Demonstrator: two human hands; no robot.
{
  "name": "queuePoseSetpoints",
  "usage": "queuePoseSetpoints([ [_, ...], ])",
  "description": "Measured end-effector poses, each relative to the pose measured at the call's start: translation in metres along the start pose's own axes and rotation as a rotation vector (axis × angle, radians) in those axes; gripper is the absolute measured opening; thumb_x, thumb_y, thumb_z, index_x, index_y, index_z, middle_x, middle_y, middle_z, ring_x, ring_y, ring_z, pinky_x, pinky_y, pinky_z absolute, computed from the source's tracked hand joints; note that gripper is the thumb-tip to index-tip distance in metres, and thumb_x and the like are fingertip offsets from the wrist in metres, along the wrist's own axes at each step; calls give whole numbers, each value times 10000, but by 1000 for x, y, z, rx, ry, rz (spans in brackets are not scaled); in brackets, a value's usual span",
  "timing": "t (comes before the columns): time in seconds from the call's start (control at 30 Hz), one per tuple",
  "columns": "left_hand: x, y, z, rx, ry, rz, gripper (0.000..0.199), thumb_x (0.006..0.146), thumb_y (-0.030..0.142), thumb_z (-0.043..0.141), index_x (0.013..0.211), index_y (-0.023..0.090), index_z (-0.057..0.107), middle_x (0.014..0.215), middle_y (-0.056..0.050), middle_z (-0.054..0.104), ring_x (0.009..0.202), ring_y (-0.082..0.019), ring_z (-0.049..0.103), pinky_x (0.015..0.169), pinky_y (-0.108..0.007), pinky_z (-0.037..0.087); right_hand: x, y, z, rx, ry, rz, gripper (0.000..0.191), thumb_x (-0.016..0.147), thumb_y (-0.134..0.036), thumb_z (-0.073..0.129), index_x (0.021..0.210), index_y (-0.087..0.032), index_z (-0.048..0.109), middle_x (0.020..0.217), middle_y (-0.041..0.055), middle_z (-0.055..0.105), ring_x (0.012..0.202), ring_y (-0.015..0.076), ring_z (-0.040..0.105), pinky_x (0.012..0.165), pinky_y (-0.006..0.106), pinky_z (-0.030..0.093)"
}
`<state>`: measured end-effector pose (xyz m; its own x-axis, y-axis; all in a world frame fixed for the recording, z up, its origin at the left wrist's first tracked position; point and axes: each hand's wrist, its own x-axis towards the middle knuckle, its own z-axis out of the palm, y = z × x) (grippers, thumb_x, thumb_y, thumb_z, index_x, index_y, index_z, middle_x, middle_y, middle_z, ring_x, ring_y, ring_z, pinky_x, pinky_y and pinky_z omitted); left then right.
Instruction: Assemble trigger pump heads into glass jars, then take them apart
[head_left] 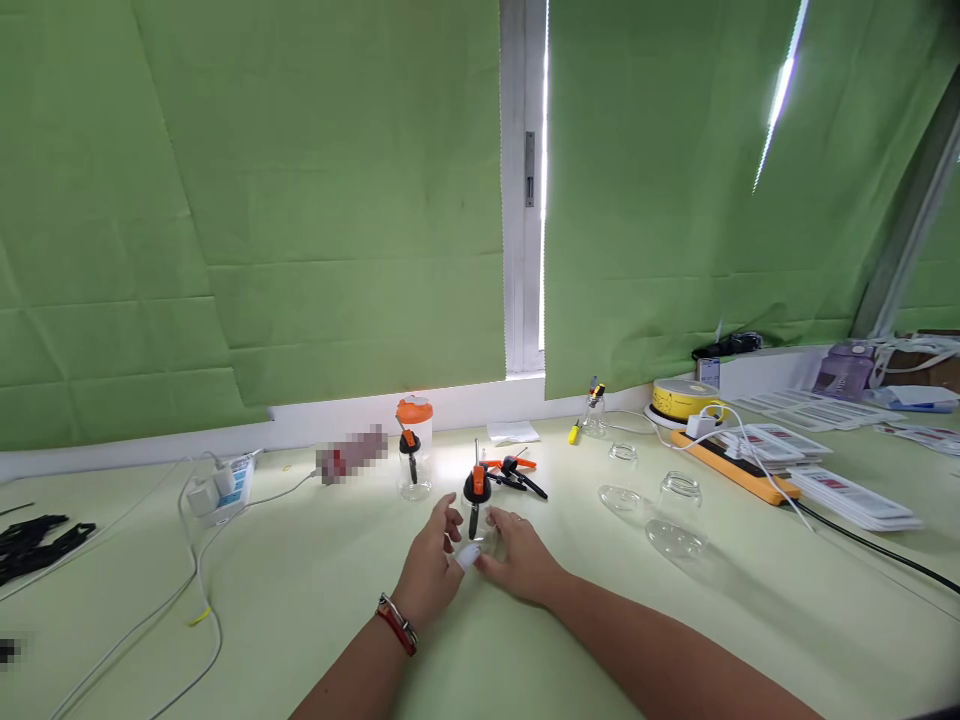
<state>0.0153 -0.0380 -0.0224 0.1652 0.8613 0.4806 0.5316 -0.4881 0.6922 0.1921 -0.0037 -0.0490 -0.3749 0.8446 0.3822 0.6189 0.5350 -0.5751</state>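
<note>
on the pale table (pixel 285 620), a glass jar (pixel 487 537) stands upright. the right hand (pixel 523 556) holds its right side, likely to steady it, leaving the black-and-orange top (pixel 478 485) uncovered; the left hand (pixel 430 562) curls just opposite, whether gripping i cannot tell.

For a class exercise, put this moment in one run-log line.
left hand: beside clear jar | right hand: opposite side | black-and-orange top: on jar | loose parts: behind, right

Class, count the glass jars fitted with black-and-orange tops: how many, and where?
2. One jar stands between the left hand and right hand; another jar stands farther back, to the left. None seems hidden.
</note>
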Motion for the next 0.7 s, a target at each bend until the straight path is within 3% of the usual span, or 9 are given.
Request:
queuePoseSetpoints([
  [0.1, -2, -7, 4, 62, -85, 2, 596, 752, 242, 569, 1305, 236, 349, 1046, -61, 556, 836, -173, 551, 745, -318, 481, 18, 0, 10, -62, 27, 34, 547, 732, -376, 588, 1214, -142, 477, 1118, 127, 588, 1055, 266, 511, 916, 376, 362],
  [0.2, -2, -12, 4, 100, -90, -27, 606, 712, 215, 597, 1283, 219, 394, 1091, -77, 560, 883, -194, 563, 784, -332, 485, 34, -1, 19, -139, 38, 67, 494, 764, -379, 543, 1189, -130, 503, 1104, 136, 593, 1066, 266, 507, 921, 377, 345],
  [0.33, 5, -20, -2, 151, -12, -75, 401, 678, 159, 586, 1075, 206, 548, 1062, -72, 566, 948, -222, 557, 853, -357, 460, 42, -2, 27, -190, 93, 74, 649, 747, -400, 563, 1296, -102, 389, 1223, 159, 524, 1140, 279, 453, 960, 383, 314],
  [0.43, 13, -32, -8, 204, 125, -186, 253, 665, 115, 547, 913, 161, 562, 1057, -107, 543, 1021, -264, 530, 917, -413, 405, 40, -5, 29, -200, 88, 12, 597, 757, -386, 556, 1265, -107, 413, 1205, 147, 534, 1114, 266, 466, 961, 369, 315],
  [0.53, 20, -47, -13, 215, 214, -315, 384, 668, 89, 519, 1050, 120, 491, 1138, -165, 523, 1077, -296, 517, 932, -454, 379, 37, -13, 31, -206, 52, -34, 543, 784, -380, 528, 1249, -116, 432, 1199, 140, 539, 1107, 265, 470, 963, 370, 311],
  [0.7, 20, -58, -11, 147, 85, -352, 623, 677, 93, 520, 1281, 98, 366, 1240, -184, 538, 1151, -270, 511, 932, -372, 409, 41, -23, 41, -198, -16, -16, 540, 870, -392, 394, 1334, -120, 357, 1281, 151, 489, 1170, 272, 434, 988, 393, 276],
])
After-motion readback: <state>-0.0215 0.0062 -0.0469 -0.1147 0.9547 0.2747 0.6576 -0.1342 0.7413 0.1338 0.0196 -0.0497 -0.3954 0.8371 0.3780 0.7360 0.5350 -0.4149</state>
